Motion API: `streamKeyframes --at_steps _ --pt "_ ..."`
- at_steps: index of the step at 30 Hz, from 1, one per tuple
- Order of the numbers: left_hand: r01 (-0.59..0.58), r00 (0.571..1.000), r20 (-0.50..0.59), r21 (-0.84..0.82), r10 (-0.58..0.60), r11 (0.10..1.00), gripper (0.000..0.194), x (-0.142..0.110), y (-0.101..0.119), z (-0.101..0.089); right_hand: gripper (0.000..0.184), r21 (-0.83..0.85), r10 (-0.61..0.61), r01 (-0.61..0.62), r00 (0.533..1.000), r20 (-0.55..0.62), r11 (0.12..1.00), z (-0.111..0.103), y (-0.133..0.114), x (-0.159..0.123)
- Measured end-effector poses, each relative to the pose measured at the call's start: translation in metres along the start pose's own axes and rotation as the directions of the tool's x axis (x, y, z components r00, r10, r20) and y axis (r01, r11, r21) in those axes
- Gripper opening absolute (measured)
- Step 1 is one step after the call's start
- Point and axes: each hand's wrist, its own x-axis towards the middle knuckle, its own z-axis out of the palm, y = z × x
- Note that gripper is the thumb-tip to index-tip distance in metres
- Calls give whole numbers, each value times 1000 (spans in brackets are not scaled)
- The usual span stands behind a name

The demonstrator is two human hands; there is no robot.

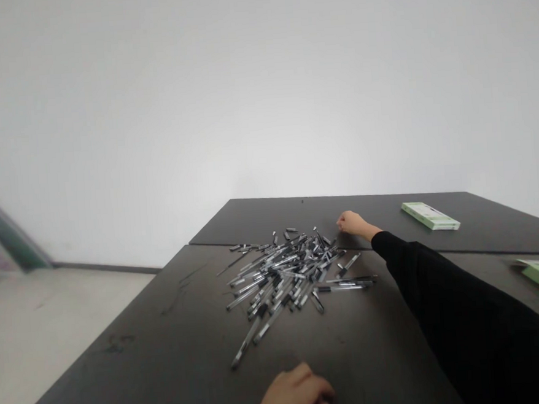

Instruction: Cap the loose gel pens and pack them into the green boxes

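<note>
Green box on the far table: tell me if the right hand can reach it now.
Probably yes. The right hand sits beyond the pen pile, on the side of the green box, and nothing shows between them; a short sideways reach looks enough.

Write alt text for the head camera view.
A loose heap of black-and-clear pens lies on a dark tabletop. The person's right hand, in a black sleeve, is curled beyond the heap; the left hand is curled nearer the camera. Two green-and-white boxes lie to the right.
</note>
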Motion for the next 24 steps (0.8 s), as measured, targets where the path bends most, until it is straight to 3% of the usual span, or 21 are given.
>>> streamKeyframes --at_steps 3,7,14,20,24 --pt "-1 998 -67 -79 -5 997 30 -5 12 -8 25 77 -32 34 999 -27 996 -6 7 -25" --pt "14 993 -111 -199 -37 980 29 -15 33 -25 42 160 -145 154 987 -70 975 -6 2 -72" --pt "65 934 -335 -175 -121 982 31 -8 34 -46 41 143 -357 372 926 -121 917 15 -42 -153" --pt "77 936 -321 -208 -142 975 30 -10 32 -44 35 16 -475 478 876 -80 878 37 -99 -164" --pt "87 934 -318 -236 -162 968 30 -11 25 -38 33 -110 -487 480 872 -52 870 45 -118 -165"
